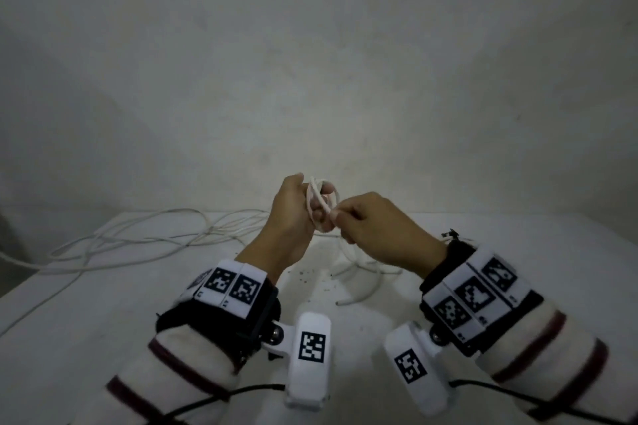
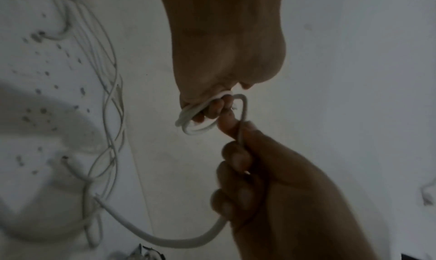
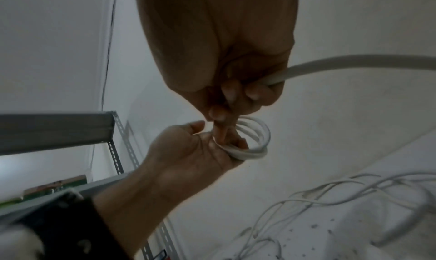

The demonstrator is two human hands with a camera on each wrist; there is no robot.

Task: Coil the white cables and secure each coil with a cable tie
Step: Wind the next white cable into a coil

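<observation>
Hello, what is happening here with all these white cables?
A person is coiling a white cable above the table. The left hand holds a small coil of a few loops around its fingers, and the right hand pinches the free length of cable and feeds it on. More loose white cables lie tangled on the table. No tie is on the coil yet.

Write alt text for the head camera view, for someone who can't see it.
Two hands raised above a white table wind a white cable: the left hand holds a small coil looped round its fingers, while the right hand pinches the cable beside it. More loose white cables sprawl across the table's left side.
</observation>
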